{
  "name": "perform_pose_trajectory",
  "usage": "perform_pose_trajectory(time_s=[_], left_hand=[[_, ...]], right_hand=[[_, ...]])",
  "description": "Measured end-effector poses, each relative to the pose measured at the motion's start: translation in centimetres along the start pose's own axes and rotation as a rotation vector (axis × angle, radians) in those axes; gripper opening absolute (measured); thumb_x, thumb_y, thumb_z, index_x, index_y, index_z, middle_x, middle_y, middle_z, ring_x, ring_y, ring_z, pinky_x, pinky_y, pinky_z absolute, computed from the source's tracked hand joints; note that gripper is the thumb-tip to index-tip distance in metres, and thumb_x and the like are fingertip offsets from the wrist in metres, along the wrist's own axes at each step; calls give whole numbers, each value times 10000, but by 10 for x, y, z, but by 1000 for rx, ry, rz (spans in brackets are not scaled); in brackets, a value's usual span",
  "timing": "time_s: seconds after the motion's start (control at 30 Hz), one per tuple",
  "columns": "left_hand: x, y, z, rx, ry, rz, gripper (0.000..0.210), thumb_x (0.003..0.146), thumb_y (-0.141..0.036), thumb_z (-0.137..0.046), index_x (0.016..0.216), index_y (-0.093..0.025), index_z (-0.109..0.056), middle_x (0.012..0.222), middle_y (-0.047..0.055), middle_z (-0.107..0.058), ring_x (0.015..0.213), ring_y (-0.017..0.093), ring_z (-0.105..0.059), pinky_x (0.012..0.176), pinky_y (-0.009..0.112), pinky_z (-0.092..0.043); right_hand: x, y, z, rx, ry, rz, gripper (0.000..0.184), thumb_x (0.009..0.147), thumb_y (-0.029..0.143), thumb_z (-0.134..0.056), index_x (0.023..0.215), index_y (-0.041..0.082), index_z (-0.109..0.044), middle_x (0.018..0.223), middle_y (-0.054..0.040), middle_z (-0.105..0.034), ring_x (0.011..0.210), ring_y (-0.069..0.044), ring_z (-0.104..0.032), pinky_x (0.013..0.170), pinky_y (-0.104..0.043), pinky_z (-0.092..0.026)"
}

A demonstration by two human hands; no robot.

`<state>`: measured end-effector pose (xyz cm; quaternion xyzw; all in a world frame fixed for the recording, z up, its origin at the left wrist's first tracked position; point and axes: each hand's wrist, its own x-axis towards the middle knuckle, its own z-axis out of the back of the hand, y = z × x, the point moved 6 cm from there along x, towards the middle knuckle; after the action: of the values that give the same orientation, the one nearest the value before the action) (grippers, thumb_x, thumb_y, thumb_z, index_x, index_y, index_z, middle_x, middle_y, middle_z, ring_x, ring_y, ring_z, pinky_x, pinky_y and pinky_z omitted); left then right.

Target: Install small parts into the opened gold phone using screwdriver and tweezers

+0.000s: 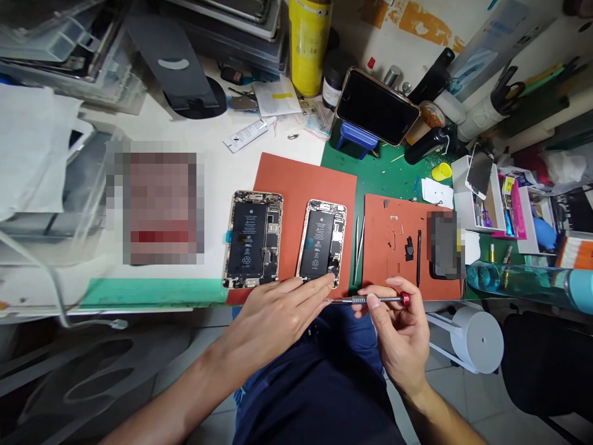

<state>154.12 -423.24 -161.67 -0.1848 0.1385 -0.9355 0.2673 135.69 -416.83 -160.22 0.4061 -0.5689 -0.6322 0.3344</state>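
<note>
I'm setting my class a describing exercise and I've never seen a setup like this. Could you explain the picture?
There is no machine here: a camera worn on a person's head looks down at their own bare hands. The right hand holds a screwdriver, its tip beside the fingertips of the left hand. That hand reaches to the near edge of a smaller opened phone; its thumb is hidden. The phone lies on a reddish mat, with a larger opened phone to its left. On a second mat, to the right, lie small parts.
</note>
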Motion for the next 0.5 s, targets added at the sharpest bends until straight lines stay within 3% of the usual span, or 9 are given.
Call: perform_pose_trajectory(time_s=[0.5], left_hand=[[2,0,2,-5,-4,12,366,1155,-243,-446,1390,-216,-725,1464,0,-731,1248,148,-733,1055,291,-556]], right_hand=[[2,1,1,-20,21,11,247,1031,236,-729,1232,272,-591,1027,-28,-835,731,-167,-797,700,-318,-682]])
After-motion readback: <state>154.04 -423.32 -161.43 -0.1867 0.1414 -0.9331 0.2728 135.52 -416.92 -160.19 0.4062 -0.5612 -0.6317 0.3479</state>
